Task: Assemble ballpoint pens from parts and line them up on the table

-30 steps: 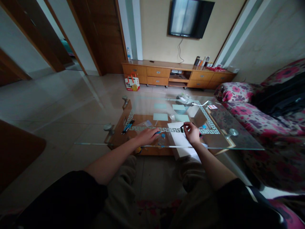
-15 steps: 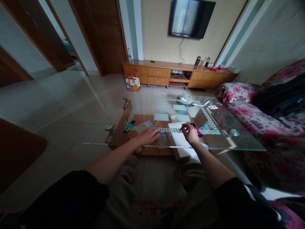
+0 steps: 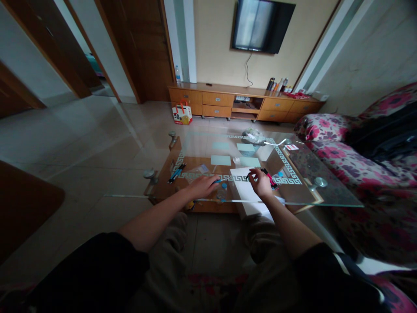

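Over the glass table [image 3: 339,198], my left hand [image 3: 202,187] is closed around a blue pen [image 3: 216,181], whose pale tip points to the right. My right hand [image 3: 260,184] pinches a small black piece [image 3: 248,175] that looks like a pen cap, apart from the blue pen. Several red and black pens [image 3: 271,179] lie just beyond my right hand, partly hidden by it. To the left of my left hand is a bunch of blue and black pens [image 3: 177,173]. A clear plastic sleeve [image 3: 201,168] rests near them.
White paper [image 3: 241,187] shows under the glass between my hands, beside a bottle with a blue cap [image 3: 223,188]. Farther back are a bowl with a plastic bag [image 3: 254,136] and a red-white card [image 3: 291,147]. A flowered sofa [image 3: 329,130] stands at the right.
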`<state>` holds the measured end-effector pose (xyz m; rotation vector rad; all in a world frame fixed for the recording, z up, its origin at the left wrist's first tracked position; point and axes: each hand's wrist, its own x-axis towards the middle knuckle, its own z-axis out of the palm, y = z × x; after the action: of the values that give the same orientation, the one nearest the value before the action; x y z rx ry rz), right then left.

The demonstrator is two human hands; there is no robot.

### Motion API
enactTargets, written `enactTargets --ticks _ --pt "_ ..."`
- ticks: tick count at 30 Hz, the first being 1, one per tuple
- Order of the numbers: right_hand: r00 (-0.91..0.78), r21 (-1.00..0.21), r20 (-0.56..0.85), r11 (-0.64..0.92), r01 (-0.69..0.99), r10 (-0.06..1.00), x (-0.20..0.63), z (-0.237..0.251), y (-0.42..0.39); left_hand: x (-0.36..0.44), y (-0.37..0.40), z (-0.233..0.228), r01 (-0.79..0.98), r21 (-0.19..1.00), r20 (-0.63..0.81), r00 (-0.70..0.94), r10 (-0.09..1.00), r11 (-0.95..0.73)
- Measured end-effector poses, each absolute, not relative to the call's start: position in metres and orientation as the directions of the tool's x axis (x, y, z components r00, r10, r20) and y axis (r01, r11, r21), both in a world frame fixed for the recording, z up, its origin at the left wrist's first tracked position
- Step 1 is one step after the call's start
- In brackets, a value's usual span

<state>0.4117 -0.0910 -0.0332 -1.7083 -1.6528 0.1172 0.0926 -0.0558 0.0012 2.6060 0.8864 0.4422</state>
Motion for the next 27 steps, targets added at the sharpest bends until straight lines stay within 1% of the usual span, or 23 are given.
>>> enactTargets --ticks 3,7,9,12,14,16,19,21,24,27 --pt "0.165 -0.563 0.43 0.121 0.818 0.887 0.408 -0.027 -0.095 0.093 -0.056 0.001 0.513 0.428 0.177 0.759 0.626 -0.744" --pt "0.239 -0.558 0.555 0.144 0.817 0.797 0.396 -0.011 -0.103 0.093 -0.056 0.001 0.526 0.421 0.177 0.752 0.635 -0.739" --pt "0.239 -0.556 0.596 0.18 0.811 0.766 0.387 -0.002 -0.107 0.093 -0.056 0.001 0.539 0.416 0.176 0.743 0.646 -0.733" --pt "0.16 -0.534 0.631 0.276 0.799 0.759 0.371 0.007 -0.111 0.094 -0.055 0.002 0.565 0.405 0.175 0.724 0.668 -0.719" --pt "0.072 -0.504 0.638 0.345 0.792 0.766 0.358 0.011 -0.115 0.095 -0.055 0.003 0.574 0.407 0.18 0.712 0.679 -0.71" --pt "-0.035 -0.473 0.61 0.399 0.785 0.792 0.346 0.013 -0.118 0.095 -0.056 0.004 0.573 0.413 0.188 0.707 0.681 -0.708" --pt "-0.203 -0.442 0.526 0.469 0.764 0.826 0.33 0.013 -0.123 0.096 -0.057 0.005 0.566 0.413 0.198 0.709 0.677 -0.713" --pt "-0.283 -0.436 0.472 0.501 0.748 0.835 0.323 0.012 -0.126 0.096 -0.058 0.006 0.565 0.411 0.209 0.705 0.677 -0.715" --pt "-0.341 -0.439 0.415 0.514 0.737 0.844 0.317 0.01 -0.128 0.095 -0.058 0.007 0.564 0.415 0.211 0.704 0.678 -0.714" --pt "-0.359 -0.444 0.38 0.509 0.738 0.852 0.314 0.008 -0.128 0.095 -0.057 0.008 0.57 0.409 0.195 0.708 0.679 -0.712"
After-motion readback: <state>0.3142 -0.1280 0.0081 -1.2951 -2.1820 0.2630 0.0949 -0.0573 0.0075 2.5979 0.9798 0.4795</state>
